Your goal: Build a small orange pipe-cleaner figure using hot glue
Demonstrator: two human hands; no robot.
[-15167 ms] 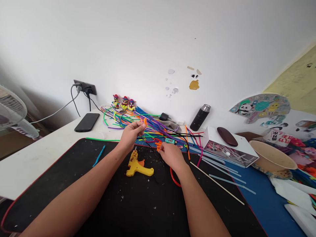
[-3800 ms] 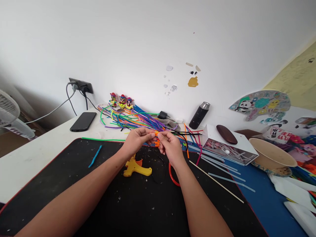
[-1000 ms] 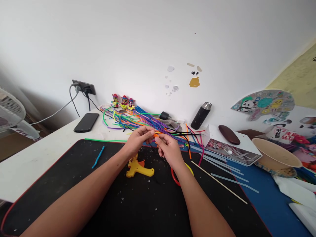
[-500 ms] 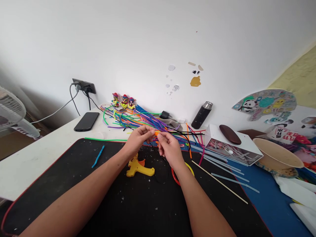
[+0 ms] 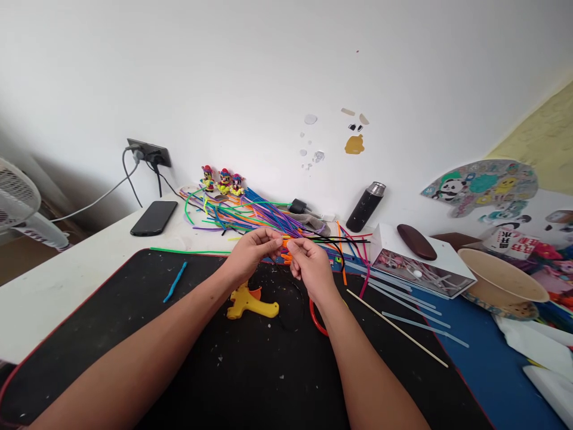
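Observation:
Above the black desk mat (image 5: pixel 233 370), both my hands meet at a small orange pipe cleaner piece (image 5: pixel 285 243). My left hand (image 5: pixel 248 254) pinches it from one side, thumb against fingers. From the other side my right hand (image 5: pixel 312 267) grips it, its lower fingers curled. Orange ends poke out below the fingertips; the rest is covered by the hands. Just under my left wrist lies a yellow hot glue gun (image 5: pixel 254 306) with an orange trigger. A red ring-shaped thing (image 5: pixel 317 319) is partly hidden by my right forearm.
Behind the hands spreads a heap of coloured pipe cleaners (image 5: pixel 264 218), with small figurines (image 5: pixel 224 181) beyond. Clear glue sticks (image 5: pixel 416 322) and a wooden stick (image 5: pixel 398 328) lie right. A black flask (image 5: pixel 366 207), a white box (image 5: pixel 425 263) and a phone (image 5: pixel 154 218) stand or lie around.
The hands stay together on the orange piece, with slight finger shifts; more orange shows below the fingertips. The view has shifted a little.

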